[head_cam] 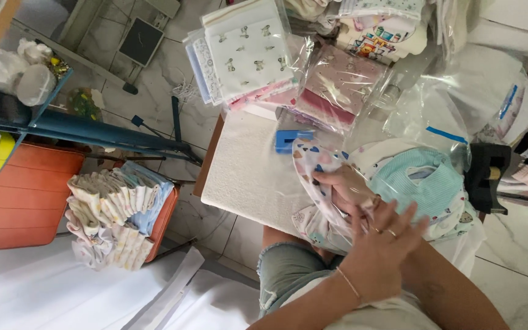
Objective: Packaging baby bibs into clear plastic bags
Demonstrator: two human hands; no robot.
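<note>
The left hand (380, 244) lay flat over the right hand (346, 186), fingers loosely spread, while the right one pinched a heart-printed cloth (313, 165) inside a clear plastic bag (337, 229) at the near edge of the white-padded surface (245, 171). A blue clip (289, 140) lay just beside it.

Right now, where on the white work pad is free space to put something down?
The white pad is bare on its left part, between its left edge, the blue clip and the hands. The far edge is crowded with bagged fabric packs; the right side holds bibs.
</note>
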